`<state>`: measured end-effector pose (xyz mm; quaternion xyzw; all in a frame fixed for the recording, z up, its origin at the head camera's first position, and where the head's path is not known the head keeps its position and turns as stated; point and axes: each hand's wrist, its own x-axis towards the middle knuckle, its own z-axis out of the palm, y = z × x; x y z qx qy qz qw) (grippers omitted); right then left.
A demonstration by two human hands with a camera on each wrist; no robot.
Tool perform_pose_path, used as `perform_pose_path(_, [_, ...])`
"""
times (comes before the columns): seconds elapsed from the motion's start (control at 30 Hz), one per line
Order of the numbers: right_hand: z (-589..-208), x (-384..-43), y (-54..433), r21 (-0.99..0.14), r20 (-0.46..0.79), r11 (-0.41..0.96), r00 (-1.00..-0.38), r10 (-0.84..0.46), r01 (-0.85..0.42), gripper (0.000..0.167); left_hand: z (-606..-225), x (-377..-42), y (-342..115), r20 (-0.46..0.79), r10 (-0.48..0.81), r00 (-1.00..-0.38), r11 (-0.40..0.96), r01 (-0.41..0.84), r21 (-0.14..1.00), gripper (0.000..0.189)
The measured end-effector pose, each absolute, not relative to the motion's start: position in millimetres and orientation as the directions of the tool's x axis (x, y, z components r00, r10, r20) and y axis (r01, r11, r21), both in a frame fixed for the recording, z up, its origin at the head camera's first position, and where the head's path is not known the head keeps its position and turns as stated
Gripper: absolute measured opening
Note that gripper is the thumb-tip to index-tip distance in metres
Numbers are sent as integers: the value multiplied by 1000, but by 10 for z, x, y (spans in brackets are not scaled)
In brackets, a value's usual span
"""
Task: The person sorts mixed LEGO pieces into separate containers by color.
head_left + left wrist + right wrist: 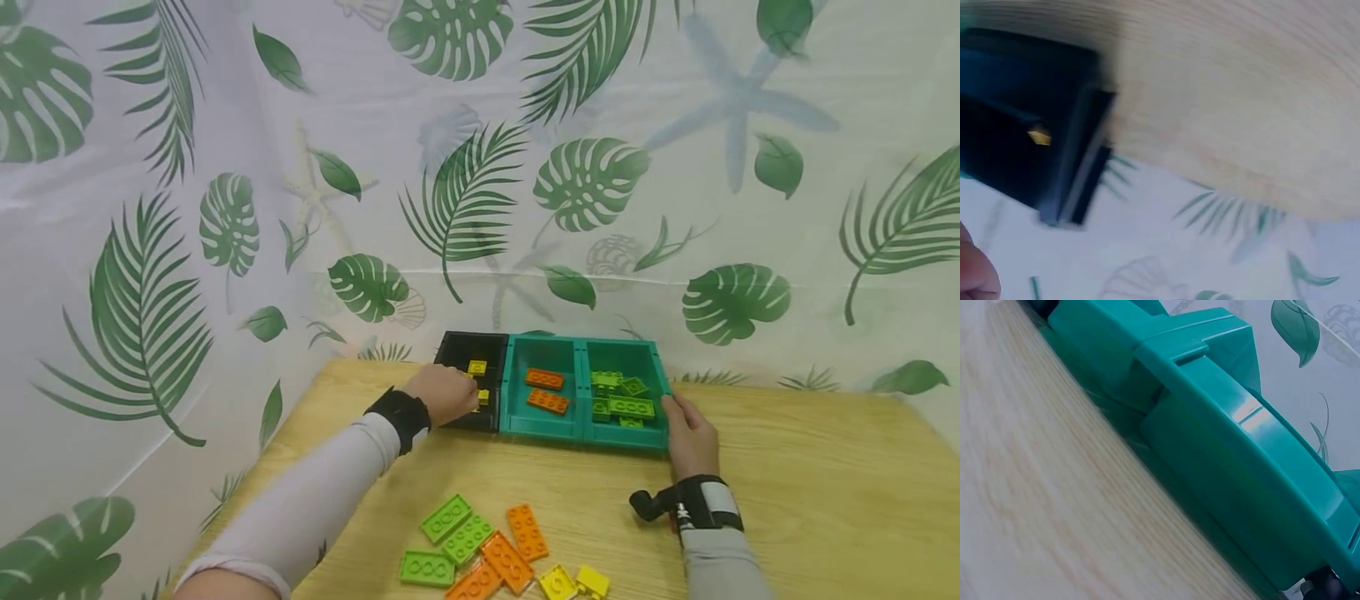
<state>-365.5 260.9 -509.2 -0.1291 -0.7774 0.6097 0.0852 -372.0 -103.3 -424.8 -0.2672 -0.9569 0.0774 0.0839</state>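
My left hand (444,393) is over the front left of a black bin (492,354), its fingers bent down; what they hold, if anything, is hidden. Yellow bricks (477,367) lie in that bin beside the fingers. In the left wrist view only a bit of the hand (975,272) shows, in the lower corner. On the other side, my right hand (692,437) grips the outer wall of the right teal bin (622,354), thumb at the rim. Green bricks (631,407) lie inside it. Between these, a middle teal bin (543,354) contains two orange bricks (547,402).
Loose bricks lie on the wooden table (825,500) near me: green bricks (446,518), orange bricks (527,532) and two yellow bricks (593,581). A leaf-patterned cloth (480,108) hangs right behind the row of bins.
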Motion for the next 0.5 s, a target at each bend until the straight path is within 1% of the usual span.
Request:
perform_pose_path(0.1, [-5092,-3650,2598,-969,-24,227,-951,307,98,73,-4412,-3783,-1104,174,515,-839,848,469,-248,30])
perform_pose_path(0.17, [-5092,-3646,2591,-969,-24,226,-952,305,97,73,-4513,-3811,-1139,173,496,-851,856,446,-260,31])
perform_pose_path(0.23, [-5090,-3640,2585,-968,-24,231,-953,302,97,72,-4601,-3831,-1163,156,480,-863,859,427,-282,43])
perform_pose_path(0.3, [-5091,-3639,2585,-967,-26,236,-954,297,100,73,-4663,-3844,-1172,153,474,-867,862,422,-280,57])
perform_pose_path(0.4, [-5091,-3637,2593,-968,-32,230,-956,293,103,73,-4707,-3855,-1163,176,486,-856,862,435,-260,73])
perform_pose_path(0.5, [-5095,-3637,2610,-967,-24,237,-956,294,97,73,-4715,-3875,-1150,206,501,-841,859,453,-237,82])
